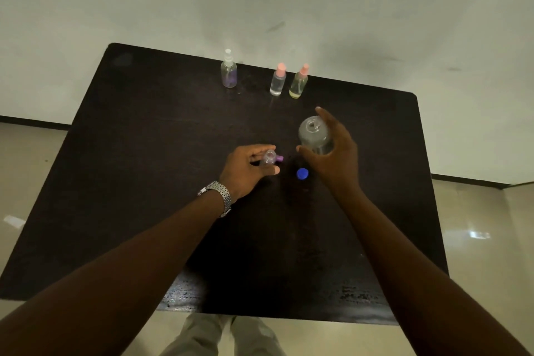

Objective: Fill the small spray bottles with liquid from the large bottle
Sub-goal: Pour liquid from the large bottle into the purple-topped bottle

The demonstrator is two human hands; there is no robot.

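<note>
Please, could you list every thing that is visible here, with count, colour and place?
table: 1, dark, centre
large bottle: 1, clear, uncapped, right of centre
small open bottle: 1, clear, centre
spray top: 1, purple, beside small open bottle
cap: 1, blue, on table between the hands
white-topped spray bottle: 1, clear with purple tint, far edge
pink-topped spray bottles: 2, clear and yellowish, far edge
watch: 1, silver, left wrist
left hand: 1, grips small open bottle
right hand: 1, grips large bottle
</note>
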